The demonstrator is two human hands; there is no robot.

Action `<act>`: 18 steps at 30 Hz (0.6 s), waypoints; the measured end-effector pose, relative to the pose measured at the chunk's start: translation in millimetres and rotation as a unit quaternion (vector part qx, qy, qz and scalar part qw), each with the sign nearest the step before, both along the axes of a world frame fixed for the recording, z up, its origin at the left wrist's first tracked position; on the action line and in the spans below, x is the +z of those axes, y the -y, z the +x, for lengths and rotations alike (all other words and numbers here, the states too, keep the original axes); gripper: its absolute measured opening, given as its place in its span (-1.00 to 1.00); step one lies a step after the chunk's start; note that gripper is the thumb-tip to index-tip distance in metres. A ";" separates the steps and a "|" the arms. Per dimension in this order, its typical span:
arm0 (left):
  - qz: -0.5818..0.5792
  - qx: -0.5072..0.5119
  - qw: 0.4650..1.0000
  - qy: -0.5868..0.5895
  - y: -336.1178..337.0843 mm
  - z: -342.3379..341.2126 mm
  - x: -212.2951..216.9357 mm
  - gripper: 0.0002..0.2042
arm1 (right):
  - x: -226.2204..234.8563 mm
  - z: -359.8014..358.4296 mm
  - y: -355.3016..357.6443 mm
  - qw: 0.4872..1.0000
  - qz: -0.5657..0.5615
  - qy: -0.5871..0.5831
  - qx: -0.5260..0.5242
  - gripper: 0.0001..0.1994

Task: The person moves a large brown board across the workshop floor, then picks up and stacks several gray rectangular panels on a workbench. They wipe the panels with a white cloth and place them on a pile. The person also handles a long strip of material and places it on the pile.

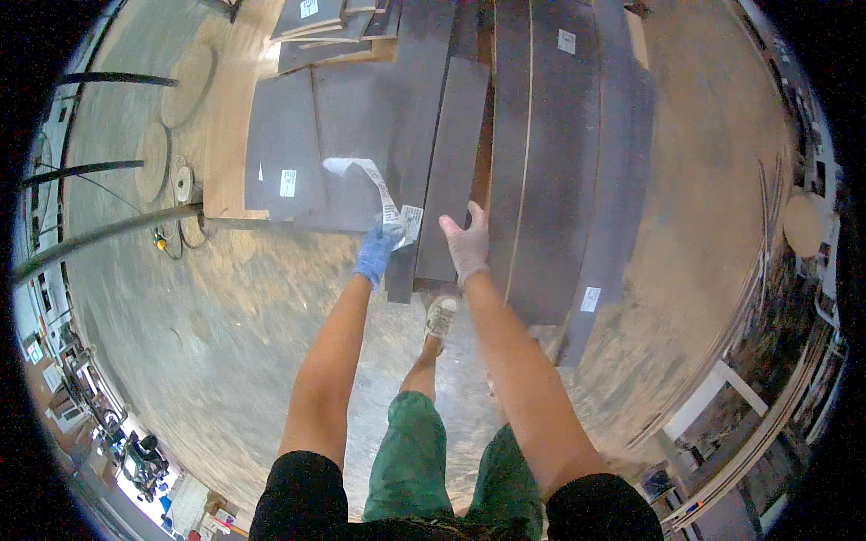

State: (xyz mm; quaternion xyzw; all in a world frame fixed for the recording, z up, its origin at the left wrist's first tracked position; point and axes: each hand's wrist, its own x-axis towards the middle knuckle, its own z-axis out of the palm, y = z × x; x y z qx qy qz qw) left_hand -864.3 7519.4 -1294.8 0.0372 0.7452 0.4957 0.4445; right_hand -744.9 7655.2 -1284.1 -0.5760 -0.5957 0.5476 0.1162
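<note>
In a blue glove, my left hand [377, 252] is closed on a curling strip of white printed labels [373, 174]. A white label [410, 222] shows right by its fingertips, over the edge of a dark grey board; I cannot tell whether it is stuck down. My right hand [468, 245], in a pale glove, has its thumb and fingers apart and holds nothing that I can see. It is over the near end of a narrow dark grey board [457, 149], which lies slightly askew among longer boards.
Long dark boards [564, 162] lie to the right, some with white labels. Wider panels [280, 135] and a stack of smaller pieces [311, 20] lie to the left on a wood-coloured sheet [225, 153]. Dark curved bars [99, 236] reach in from the left. A pale frame [713, 397] leans at lower right.
</note>
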 end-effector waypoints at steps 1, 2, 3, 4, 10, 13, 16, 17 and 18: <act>0.007 0.022 1.000 0.007 1.0 -3.3 -1.4 -0.73 | 4.5 -5.4 -1.2 1.000 0.004 0.013 0.021 -0.34; 0.018 0.035 0.999 0.020 -11.2 1.3 2.1 -0.73 | -1.4 -3.5 -5.6 1.000 0.018 -0.004 0.010 -0.34; 0.026 0.050 0.998 0.034 -17.7 7.6 7.2 -0.73 | -8.5 -0.4 -5.9 0.999 0.029 -0.021 0.001 -0.34; 0.086 0.062 0.993 0.048 -21.2 13.8 13.9 -0.72 | -14.2 4.8 -4.3 0.998 0.041 -0.037 -0.008 -0.34; 0.088 0.258 0.962 0.009 22.4 66.7 53.6 -0.70 | 7.8 21.6 30.2 0.983 0.091 0.138 0.086 -0.40; 0.026 0.163 0.986 0.008 55.7 99.6 115.6 -0.72 | 29.2 49.2 72.1 0.997 0.012 0.007 0.071 -0.55; -0.057 0.009 0.998 0.036 87.9 138.1 139.3 -0.73 | 68.1 89.9 111.9 0.966 -0.154 -0.209 0.020 -0.68; -0.048 -0.001 0.999 0.011 86.2 144.9 147.1 -0.72 | 82.6 106.2 121.8 0.960 -0.188 -0.208 0.025 -0.68; -0.045 -0.012 0.999 -0.009 85.8 158.9 159.4 -0.71 | 99.8 129.8 133.0 0.953 -0.230 -0.193 0.042 -0.68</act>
